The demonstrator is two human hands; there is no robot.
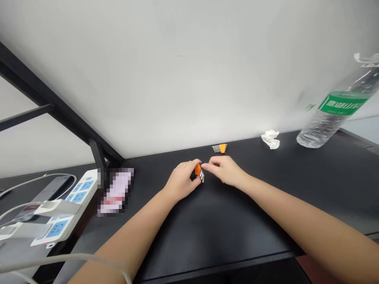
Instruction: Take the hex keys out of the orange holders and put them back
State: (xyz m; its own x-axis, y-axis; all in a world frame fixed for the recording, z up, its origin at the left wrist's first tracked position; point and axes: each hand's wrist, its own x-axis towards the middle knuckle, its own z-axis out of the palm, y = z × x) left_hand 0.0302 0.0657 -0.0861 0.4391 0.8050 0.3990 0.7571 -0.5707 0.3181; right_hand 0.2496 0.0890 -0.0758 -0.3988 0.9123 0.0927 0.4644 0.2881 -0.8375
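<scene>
My left hand (182,180) is closed around a small orange holder with several silver metal keys (197,169), which looks like a hex key set. Its metal ends point down and to the right, just above the black desk. My right hand (223,170) is close beside it on the right, fingers curled and fingertips near the orange holder. Whether those fingertips pinch a key is too small to make out. A second, similar hex key set (222,148) lies on the desk behind my right hand, its silver ends pointing left.
A large plastic bottle with a green label (340,103) stands at the right, near a crumpled tissue (270,139). On the left are a white power strip (75,197) with chargers and cables, a phone (49,193), a blurred-out packet (117,191) and a black metal frame (68,114).
</scene>
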